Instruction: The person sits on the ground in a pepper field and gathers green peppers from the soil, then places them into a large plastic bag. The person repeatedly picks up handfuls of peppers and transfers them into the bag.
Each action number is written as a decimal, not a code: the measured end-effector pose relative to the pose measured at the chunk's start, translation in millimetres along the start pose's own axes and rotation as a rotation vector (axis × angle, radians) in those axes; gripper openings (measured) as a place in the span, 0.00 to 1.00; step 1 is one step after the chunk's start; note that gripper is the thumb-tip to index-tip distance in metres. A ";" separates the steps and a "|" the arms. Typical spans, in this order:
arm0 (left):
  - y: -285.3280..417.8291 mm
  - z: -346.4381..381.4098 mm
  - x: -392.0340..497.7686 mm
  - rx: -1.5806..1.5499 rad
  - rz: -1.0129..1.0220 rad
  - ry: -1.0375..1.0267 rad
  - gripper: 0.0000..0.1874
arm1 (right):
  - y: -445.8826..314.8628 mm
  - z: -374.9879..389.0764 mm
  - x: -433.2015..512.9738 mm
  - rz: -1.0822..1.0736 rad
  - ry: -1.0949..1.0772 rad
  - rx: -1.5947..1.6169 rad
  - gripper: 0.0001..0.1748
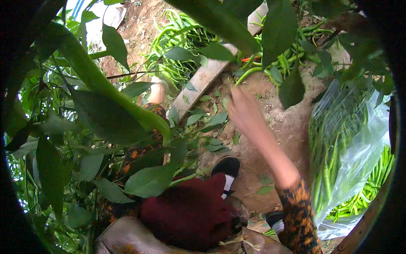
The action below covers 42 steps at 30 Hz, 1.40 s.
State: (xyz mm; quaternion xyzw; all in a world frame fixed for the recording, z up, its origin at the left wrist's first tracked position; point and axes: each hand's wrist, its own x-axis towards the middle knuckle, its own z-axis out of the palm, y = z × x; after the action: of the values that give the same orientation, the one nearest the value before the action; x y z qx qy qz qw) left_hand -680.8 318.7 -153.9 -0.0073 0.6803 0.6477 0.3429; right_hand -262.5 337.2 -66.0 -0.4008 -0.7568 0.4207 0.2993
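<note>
My left hand (159, 85) reaches to the near edge of a heap of long green chili peppers (173, 35) on the soil. Leaves and the peppers hide its fingers, so I cannot tell what it holds. My right hand (244, 106) is over bare soil to the right of a wooden board (203, 84). It is blurred, with the fingers pointing down, and its grip is unclear. Just beyond its fingertips lies a curved green pepper (246, 75), part of a looser group of peppers (287, 60) with a red one (252, 59) among them.
A clear plastic bag (352, 155) full of green peppers stands at the right. Pepper plant leaves (152, 181) and a hanging pepper (101, 85) block much of the left side, close to the camera. Fallen leaves (215, 119) lie by the board.
</note>
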 end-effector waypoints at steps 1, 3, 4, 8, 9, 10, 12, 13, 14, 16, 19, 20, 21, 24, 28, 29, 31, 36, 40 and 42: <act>3.8 3.7 4.9 -0.041 -0.006 -0.027 0.16 | -1.6 15.5 42.0 -0.035 0.048 0.094 0.14; 9.1 14.2 16.2 -0.113 -0.016 -0.081 0.16 | -1.2 48.2 124.5 -0.083 0.117 0.045 0.17; 10.6 18.8 21.7 -0.148 -0.022 -0.105 0.16 | 1.8 63.4 172.2 -0.104 0.141 0.066 0.19; 13.4 23.9 39.1 -0.269 -0.039 -0.171 0.16 | 17.6 116.5 290.0 -0.229 0.090 -0.071 0.20; 12.5 23.8 42.1 -0.307 -0.053 -0.194 0.16 | 21.4 127.8 301.1 -0.210 0.038 -0.090 0.21; 11.4 19.5 42.7 -0.343 -0.056 -0.194 0.16 | 25.6 137.3 309.7 -0.163 -0.006 -0.106 0.22; 9.1 13.8 41.4 -0.392 -0.065 -0.201 0.16 | 28.6 150.5 317.4 -0.065 -0.072 -0.130 0.24; 6.9 11.1 40.8 -0.409 -0.074 -0.201 0.16 | 29.4 156.7 317.5 -0.005 -0.096 -0.135 0.26; 6.2 9.9 37.3 -0.419 -0.081 -0.205 0.16 | 28.4 159.0 317.6 0.025 -0.111 -0.143 0.27; 3.5 9.2 31.1 -0.428 -0.092 -0.210 0.16 | 24.0 163.6 316.5 0.127 -0.134 -0.148 0.30; -2.7 10.8 22.8 -0.455 -0.123 -0.209 0.17 | 15.9 168.1 312.9 0.230 -0.174 -0.182 0.36; -3.9 12.2 19.2 -0.460 -0.128 -0.210 0.17 | 12.8 168.4 310.3 0.250 -0.187 -0.184 0.38; -5.2 13.1 16.1 -0.467 -0.132 -0.209 0.17 | 9.7 168.0 308.5 0.275 -0.199 -0.187 0.40; -8.5 14.5 9.3 -0.482 -0.146 -0.215 0.17 | 3.7 166.2 303.9 0.334 -0.211 -0.201 0.46; -11.3 15.0 4.4 -0.500 -0.152 -0.227 0.17 | -0.9 163.3 308.4 0.406 -0.261 -0.208 0.54; -11.8 15.0 3.6 -0.501 -0.155 -0.231 0.17 | -2.3 164.3 311.2 0.458 -0.304 -0.202 0.57; -12.8 16.3 1.6 -0.504 -0.160 -0.232 0.17 | -4.3 168.8 312.1 0.588 -0.369 -0.189 0.74; -16.3 19.7 -4.2 -0.519 -0.171 -0.243 0.18 | 1.7 191.8 290.2 0.284 -0.074 -0.162 0.70; -17.3 22.9 -6.7 -0.525 -0.179 -0.249 0.18 | 15.4 197.8 292.2 0.316 -0.187 -0.040 0.59; -18.0 24.5 -7.3 -0.530 -0.183 -0.251 0.18 | 19.2 196.1 298.0 0.313 -0.050 -0.167 0.59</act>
State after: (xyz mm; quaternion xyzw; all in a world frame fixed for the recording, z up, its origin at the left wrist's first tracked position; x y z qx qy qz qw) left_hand -655.8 334.3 -164.4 -0.0778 0.4362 0.7649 0.4675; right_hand -559.6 521.4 -139.9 -0.5265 -0.7249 0.4075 0.1770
